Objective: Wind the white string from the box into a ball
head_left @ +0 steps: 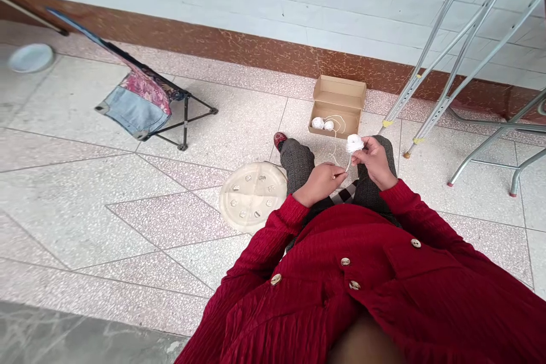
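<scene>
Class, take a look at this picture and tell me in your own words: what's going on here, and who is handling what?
A seated person in a red cardigan works with white thread over the lap. The right hand holds a small ball of thread; the left hand pinches the loose strand running from it. On the floor ahead, an open cardboard box holds two more white balls. A round pale tray lies beside the left leg.

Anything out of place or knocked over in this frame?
The folding stool at left lies tipped on the floor, its fabric seat sagging. Otherwise orderly: the right hand holds a white thread ball, the left hand pinches its strand, and the cardboard box sits open, upright.
</scene>
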{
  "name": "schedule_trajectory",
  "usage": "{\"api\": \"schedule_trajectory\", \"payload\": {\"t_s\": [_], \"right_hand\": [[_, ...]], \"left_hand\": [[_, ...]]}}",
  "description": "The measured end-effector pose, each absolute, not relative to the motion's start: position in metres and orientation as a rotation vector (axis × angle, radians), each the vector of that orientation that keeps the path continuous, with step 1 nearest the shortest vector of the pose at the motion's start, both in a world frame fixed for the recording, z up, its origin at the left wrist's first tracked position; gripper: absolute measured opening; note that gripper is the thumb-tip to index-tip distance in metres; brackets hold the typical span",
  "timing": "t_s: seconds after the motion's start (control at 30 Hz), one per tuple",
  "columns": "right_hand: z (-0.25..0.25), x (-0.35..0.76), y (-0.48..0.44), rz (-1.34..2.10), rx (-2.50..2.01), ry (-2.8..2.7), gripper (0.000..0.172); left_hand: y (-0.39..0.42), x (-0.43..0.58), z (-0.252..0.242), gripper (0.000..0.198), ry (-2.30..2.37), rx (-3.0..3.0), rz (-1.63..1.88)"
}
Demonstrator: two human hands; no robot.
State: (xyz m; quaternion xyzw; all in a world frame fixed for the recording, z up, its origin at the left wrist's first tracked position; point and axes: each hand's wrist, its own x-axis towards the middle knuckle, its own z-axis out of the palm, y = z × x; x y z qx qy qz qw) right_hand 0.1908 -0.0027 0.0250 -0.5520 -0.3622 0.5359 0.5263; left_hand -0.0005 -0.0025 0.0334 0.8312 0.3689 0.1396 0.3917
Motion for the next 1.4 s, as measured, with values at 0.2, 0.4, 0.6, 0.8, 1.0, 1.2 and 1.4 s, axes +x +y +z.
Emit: {"api": "schedule_trajectory", "payload": {"t_s": [0.2, 0.4, 0.6, 0.8, 1.0, 1.2, 1.4], "right_hand": [[0.001, 0.199, -0.011, 1.123, -1.584, -1.323, 0.027], [0.015, 0.182, -0.036, 1.466, -1.359, -1.212, 0.027], [0.041, 0.180, -0.036, 1.638, -1.147, -0.856, 0.041], [0.050, 0.170, -0.030, 1.668, -1.115, -0.849, 0.059], [0.031, 0.179, -0.011, 1.464, -1.253, -0.831, 0.046], [-0.002, 0.184, -0.008, 1.141, -1.561, -1.192, 0.040], [0.008, 0.163, -0.036, 1.341, -1.459, -1.198, 0.044]], "left_hand": [[0.010, -0.013, 0.050, 0.032, 0.895, 2.476, 0.418], [0.048, -0.009, 0.056, 0.031, 0.892, 2.498, 0.556], [0.040, 0.002, 0.028, 0.035, 0.987, 2.227, 0.521], [0.014, 0.007, 0.014, 0.026, 1.181, 2.110, 0.398], [-0.002, -0.010, 0.021, 0.037, 1.118, 2.271, 0.287], [-0.009, -0.014, 0.050, 0.033, 0.881, 2.681, 0.321], [0.039, -0.017, 0.063, 0.030, 0.886, 2.666, 0.443]]}}
